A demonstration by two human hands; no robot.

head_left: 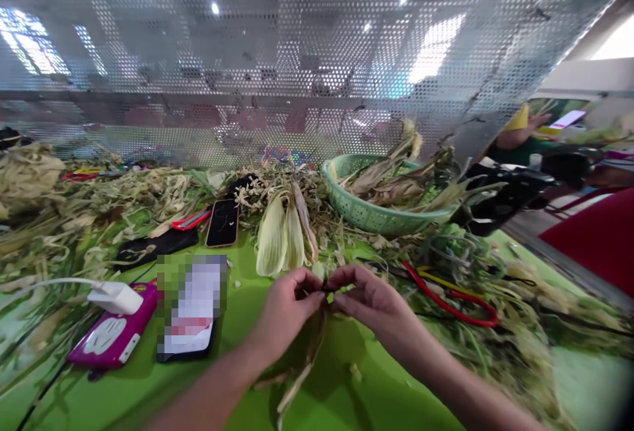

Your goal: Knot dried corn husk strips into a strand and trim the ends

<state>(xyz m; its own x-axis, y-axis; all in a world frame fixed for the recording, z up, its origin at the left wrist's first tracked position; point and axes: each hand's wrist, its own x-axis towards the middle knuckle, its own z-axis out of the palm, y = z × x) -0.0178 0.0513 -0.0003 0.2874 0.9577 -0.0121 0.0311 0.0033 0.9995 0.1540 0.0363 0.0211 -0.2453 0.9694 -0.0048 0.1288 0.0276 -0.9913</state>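
Observation:
My left hand (290,302) and my right hand (374,296) meet over the green tabletop (356,378), fingertips pinched together. Between them is the top of a dry brown corn husk strip (311,355), with a small dark bit at the pinch that I cannot make out. The strip's tail hangs down below my left fingers onto the table. Just beyond my hands lie pale green corn husks (273,236), spread flat with their wide ends toward me. My fingers cover part of what they hold.
Right of my hands are red-handled scissors (483,312) among tangled husk fibres. A green basket (391,218) of husks stands behind. At left lie a magenta power bank (106,338), a blurred phone (191,312), a dark phone (222,223) and a red cutter (192,219). A perforated metal panel (297,55) stands beyond.

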